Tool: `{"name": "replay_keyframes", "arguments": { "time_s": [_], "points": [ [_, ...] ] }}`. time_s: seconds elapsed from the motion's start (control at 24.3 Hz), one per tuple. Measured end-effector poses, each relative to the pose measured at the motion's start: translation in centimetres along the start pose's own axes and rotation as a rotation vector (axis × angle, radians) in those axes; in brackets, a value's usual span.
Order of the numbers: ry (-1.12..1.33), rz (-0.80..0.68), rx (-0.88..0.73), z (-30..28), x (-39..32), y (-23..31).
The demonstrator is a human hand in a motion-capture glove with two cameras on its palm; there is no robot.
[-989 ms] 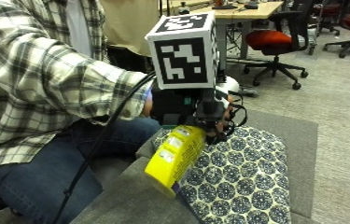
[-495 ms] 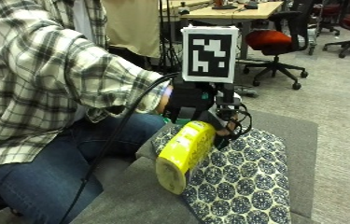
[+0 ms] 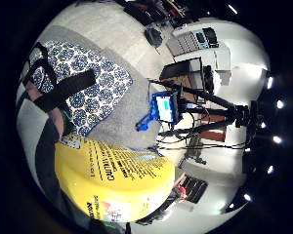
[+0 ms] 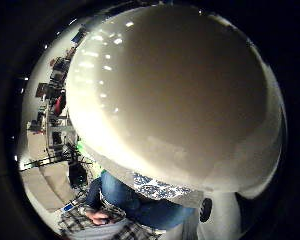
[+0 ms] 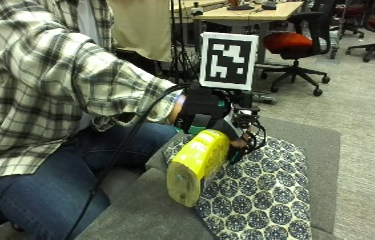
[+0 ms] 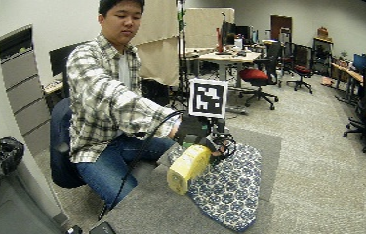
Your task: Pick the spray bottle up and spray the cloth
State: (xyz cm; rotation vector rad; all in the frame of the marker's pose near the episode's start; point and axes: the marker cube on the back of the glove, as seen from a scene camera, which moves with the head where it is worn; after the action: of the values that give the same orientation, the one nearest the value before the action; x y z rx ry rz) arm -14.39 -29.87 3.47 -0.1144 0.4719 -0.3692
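Note:
In the outside view my gloved right hand [image 5: 203,114] grips a yellow spray bottle [image 5: 197,167] at its upper end. The bottle hangs tilted, its base pointing down and toward the camera, above the near edge of the cloth. The cloth [image 5: 260,197] is white with a blue round pattern and lies flat on the grey table [image 5: 140,215]. The wide outside view shows the same: hand [image 6: 192,131], bottle [image 6: 188,168], cloth [image 6: 231,187]. In the little finger side palm view the bottle's yellow label [image 3: 112,180] is close, with the cloth [image 3: 88,92] beyond it. A pale rounded surface fills the thumb side view.
The table's far edge [image 5: 327,150] runs just past the cloth, with carpet beyond. Office chairs [image 5: 293,45] and a desk [image 5: 240,12] stand behind. My bare left hand [image 4: 97,216] rests in my lap. A camera on a tripod [image 3: 163,107] stands beside the table.
My right hand has shifted slightly to the right over the cloth and turned at the wrist, taking the bottle with it. In the last half second it has barely moved.

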Motion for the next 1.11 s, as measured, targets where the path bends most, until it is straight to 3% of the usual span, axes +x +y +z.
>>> {"name": "replay_keyframes", "arguments": {
  "time_s": [0.54, 1.11],
  "points": [
    [-0.1, 0.056, 0.04, -0.7, 1.2, 0.3],
    [-0.702, 0.278, 0.252, -2.0, 5.0, 1.7]
  ]
}}
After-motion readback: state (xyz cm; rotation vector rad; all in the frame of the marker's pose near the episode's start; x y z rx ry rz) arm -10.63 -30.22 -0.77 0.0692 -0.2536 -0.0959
